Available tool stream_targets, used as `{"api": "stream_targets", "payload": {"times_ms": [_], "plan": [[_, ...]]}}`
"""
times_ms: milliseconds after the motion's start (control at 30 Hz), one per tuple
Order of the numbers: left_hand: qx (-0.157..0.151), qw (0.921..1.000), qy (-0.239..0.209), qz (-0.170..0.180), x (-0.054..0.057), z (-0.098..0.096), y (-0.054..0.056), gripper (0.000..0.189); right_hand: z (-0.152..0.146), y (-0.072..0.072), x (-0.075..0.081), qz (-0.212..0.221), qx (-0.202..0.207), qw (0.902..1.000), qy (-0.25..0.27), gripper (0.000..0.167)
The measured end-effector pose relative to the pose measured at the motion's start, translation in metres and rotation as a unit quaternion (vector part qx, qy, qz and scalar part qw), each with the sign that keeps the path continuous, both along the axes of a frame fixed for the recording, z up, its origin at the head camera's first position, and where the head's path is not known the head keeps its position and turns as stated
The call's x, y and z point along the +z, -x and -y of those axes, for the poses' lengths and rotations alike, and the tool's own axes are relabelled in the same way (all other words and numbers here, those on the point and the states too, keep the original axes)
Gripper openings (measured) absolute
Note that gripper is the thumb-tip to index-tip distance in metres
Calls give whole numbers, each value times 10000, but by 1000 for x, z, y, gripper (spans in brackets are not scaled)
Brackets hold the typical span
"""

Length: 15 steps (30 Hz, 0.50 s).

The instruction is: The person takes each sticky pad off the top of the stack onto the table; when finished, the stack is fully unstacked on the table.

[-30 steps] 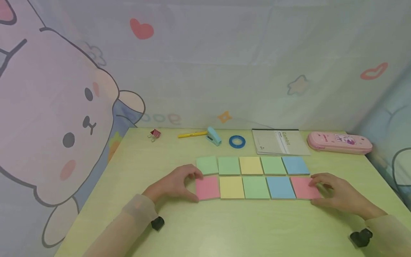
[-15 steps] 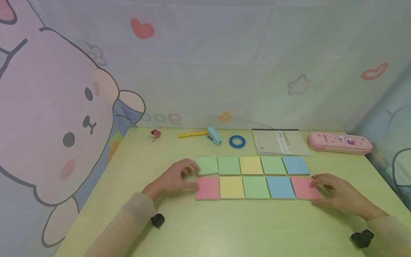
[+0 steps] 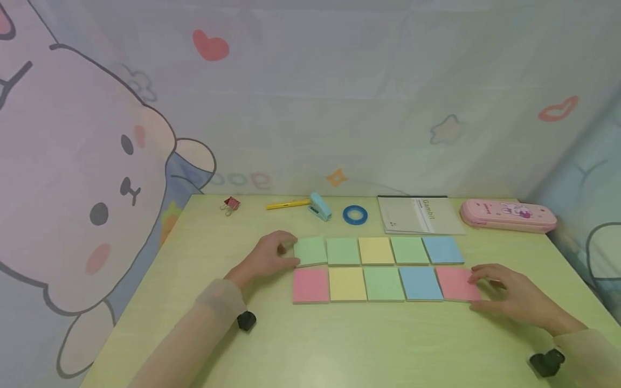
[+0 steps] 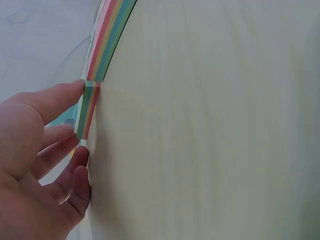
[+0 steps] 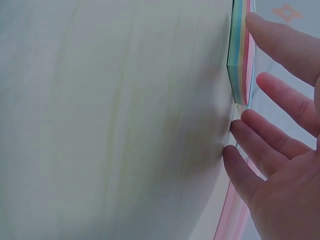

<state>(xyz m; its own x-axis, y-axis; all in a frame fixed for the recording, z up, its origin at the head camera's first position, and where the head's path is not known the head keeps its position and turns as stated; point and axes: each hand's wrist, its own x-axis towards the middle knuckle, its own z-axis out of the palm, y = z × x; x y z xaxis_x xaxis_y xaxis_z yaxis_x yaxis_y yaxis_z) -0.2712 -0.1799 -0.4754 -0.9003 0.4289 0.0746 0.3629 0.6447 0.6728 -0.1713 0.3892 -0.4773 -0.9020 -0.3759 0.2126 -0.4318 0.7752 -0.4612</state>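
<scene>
Two rows of square sticky note pads lie on the table. In the head view my left hand (image 3: 267, 256) is at the left end of the back row. It holds the light green sticky note pad (image 3: 310, 251) by its left side, thumb at the near corner and fingers towards the far corner. In the left wrist view, this pad's striped edge (image 4: 86, 112) shows between thumb (image 4: 60, 97) and fingers. My right hand (image 3: 506, 293) rests loosely at the pink sticky note pad (image 3: 456, 284) ending the front row, its thumb and index touching it; other fingertips reach the table (image 5: 125, 125).
Behind the pads lie a red binder clip (image 3: 232, 203), yellow pen (image 3: 286, 205), light blue stapler (image 3: 320, 207), blue tape roll (image 3: 355, 215), notebook (image 3: 402, 215) and pink pencil case (image 3: 509, 215). A patterned cloth (image 3: 301, 108) hangs at the table's back edge.
My left hand has moved from the pink pad in the front row back to the light green pad behind it. The right hand has stayed at its pink pad.
</scene>
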Motion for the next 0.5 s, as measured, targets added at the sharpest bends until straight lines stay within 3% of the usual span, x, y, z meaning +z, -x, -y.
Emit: {"api": "stream_targets", "payload": {"times_ms": [300,500], "plan": [[-77,9999,58,62,-1,1,4,56,-4,-1,0,62,29,9998,168,42],[-10,9993,-97,362,-1,5,4,63,-8,6,13,-53,-478,9986,214,52]]}}
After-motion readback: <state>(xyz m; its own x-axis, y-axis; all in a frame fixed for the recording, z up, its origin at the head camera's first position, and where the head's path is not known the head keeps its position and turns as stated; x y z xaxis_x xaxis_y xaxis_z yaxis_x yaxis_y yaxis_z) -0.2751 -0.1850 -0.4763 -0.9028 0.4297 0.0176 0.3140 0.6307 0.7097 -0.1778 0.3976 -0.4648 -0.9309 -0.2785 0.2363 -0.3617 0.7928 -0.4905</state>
